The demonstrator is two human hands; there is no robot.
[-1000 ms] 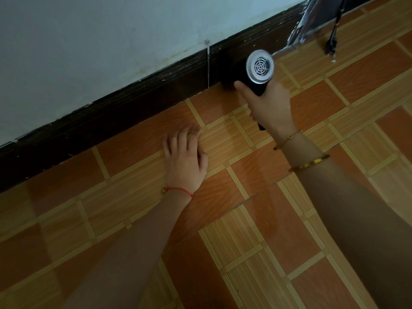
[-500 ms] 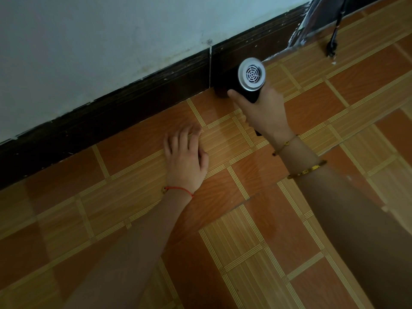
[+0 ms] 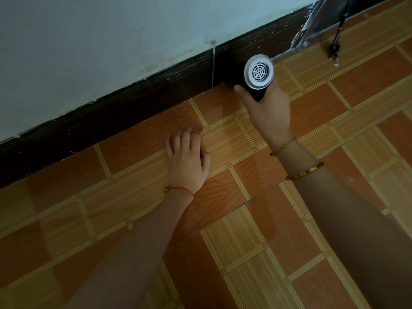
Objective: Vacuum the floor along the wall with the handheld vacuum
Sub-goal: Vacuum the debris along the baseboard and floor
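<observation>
A black handheld vacuum (image 3: 258, 72) with a round silver vented rear cap points at the dark baseboard (image 3: 133, 108), where the floor meets the pale wall (image 3: 111, 41). My right hand (image 3: 267, 110) is shut on its black body from below; the nozzle end is hidden in shadow against the baseboard. My left hand (image 3: 187, 159) lies flat on the orange tiled floor (image 3: 267, 241), palm down, fingers slightly apart, holding nothing, to the left of the vacuum and a little nearer to me.
A shiny metallic panel edge (image 3: 312, 25) leans at the wall's top right corner. A black cord with a plug (image 3: 334, 47) hangs down to the floor beside it. The baseboard runs diagonally from lower left to upper right.
My right hand has slid the vacuum leftward along the baseboard over the last second. My left hand has stayed flat on the floor in the same place.
</observation>
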